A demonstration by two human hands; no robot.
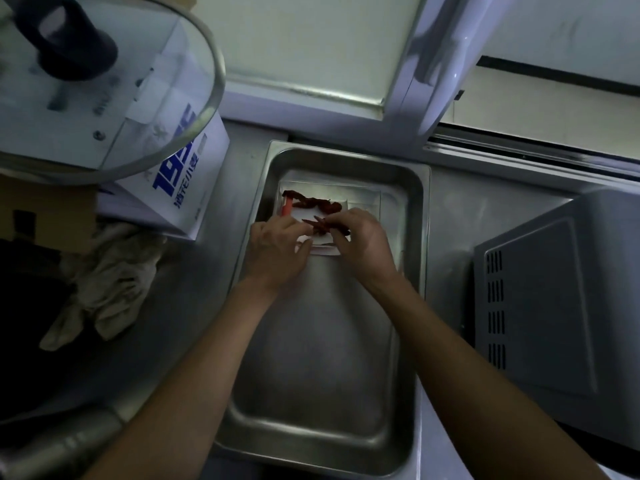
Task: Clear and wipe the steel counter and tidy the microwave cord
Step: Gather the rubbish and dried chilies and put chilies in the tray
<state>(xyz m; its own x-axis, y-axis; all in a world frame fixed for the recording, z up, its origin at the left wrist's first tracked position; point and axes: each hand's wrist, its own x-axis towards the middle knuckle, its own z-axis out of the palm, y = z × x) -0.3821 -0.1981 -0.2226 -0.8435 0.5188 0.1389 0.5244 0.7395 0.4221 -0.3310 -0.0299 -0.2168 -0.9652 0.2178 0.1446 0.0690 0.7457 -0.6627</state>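
A: What do we see first, by size?

B: The steel table [194,271] spans the view. At its right stands the microwave [554,306], vents toward us; we cannot see its cord.

A: And in the middle?

B: A deep steel tray [408,271] rests on the table, between the microwave and a white box [180,188] with blue print. A glass lid [114,98] with a dark knob sits above the box.

A: Smaller items?

B: A crumpled cloth [107,278] lies on the table at left, just beside the box. Inside the tray, at its far end, lies a white card [322,245] carrying dried red chillies [313,204].

A: State of each grip?

B: The left hand [277,251] rests on the card's near edge, fingers curled. The right hand [363,244] pinches one chilli between its fingertips.
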